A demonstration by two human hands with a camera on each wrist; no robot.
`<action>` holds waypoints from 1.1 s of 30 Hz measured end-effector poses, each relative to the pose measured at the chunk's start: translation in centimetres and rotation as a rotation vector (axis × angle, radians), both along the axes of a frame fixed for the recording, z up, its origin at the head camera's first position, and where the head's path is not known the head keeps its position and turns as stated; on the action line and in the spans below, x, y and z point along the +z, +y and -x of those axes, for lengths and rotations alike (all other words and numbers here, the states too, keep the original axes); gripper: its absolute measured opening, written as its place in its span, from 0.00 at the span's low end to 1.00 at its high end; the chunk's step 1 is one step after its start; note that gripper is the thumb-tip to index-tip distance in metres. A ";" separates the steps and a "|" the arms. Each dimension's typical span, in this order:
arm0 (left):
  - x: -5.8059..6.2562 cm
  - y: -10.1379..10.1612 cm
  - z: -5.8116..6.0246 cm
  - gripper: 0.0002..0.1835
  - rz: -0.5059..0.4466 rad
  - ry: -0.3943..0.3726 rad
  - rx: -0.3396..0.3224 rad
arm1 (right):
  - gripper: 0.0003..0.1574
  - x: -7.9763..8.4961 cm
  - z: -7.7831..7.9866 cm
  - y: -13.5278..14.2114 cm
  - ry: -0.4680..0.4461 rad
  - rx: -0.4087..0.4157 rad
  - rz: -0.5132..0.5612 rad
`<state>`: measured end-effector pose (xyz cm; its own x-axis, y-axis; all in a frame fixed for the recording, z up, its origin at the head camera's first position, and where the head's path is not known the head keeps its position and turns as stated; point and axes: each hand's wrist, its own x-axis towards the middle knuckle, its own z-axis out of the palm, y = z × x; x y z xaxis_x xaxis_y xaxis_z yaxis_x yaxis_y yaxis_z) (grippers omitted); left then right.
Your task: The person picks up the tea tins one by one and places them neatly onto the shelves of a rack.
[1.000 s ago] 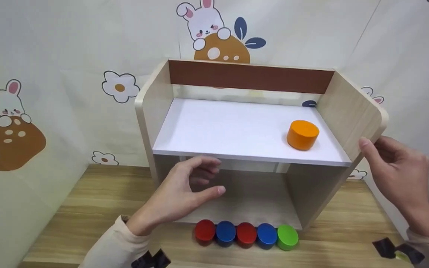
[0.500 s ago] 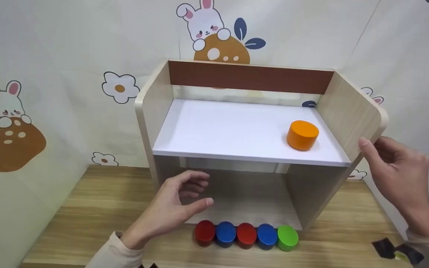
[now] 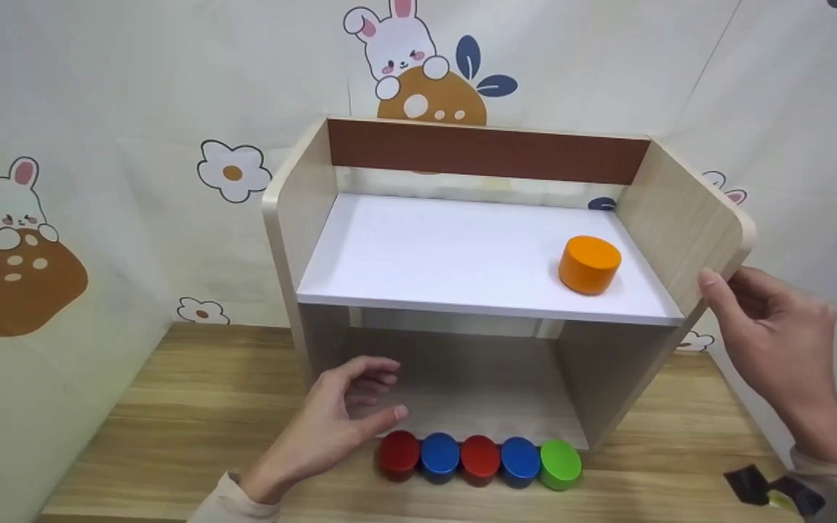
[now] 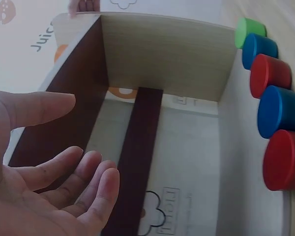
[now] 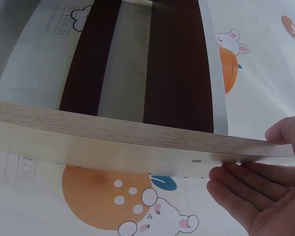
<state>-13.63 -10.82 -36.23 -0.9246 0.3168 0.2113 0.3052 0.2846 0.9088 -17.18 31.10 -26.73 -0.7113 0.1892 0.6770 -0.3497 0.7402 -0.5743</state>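
Note:
My left hand (image 3: 331,418) hovers in front of the shelf unit's lower compartment, fingers loosely bent and holding nothing. Its thumb is close above the left red cylinder (image 3: 399,455). At the right, my right hand (image 3: 782,338) grips the front edge of the unit's side panel (image 5: 137,135), thumb on one face and fingers on the other. An orange cylinder (image 3: 589,266) stands on the white upper shelf (image 3: 418,247), toward the right. Below, a row runs on from the left red one: a blue cylinder (image 3: 439,457), a red cylinder (image 3: 479,460), another blue cylinder (image 3: 520,461) and a green cylinder (image 3: 560,464).
The shelf unit stands on a wood-grain table (image 3: 171,421), against a wall covering (image 3: 150,232) printed with rabbits and flowers. A brown back board (image 3: 491,151) spans the unit's top rear. The lower compartment's floor (image 3: 476,392) lies just behind the row.
My left hand has come down and slightly left, from the upper shelf's front edge to near the row. The right hand stays on the side panel, and the cylinders have not moved.

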 end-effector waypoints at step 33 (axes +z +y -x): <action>-7.0 0.7 0.6 0.29 0.163 0.039 0.029 | 0.16 0.0 0.1 0.1 0.005 -0.026 0.009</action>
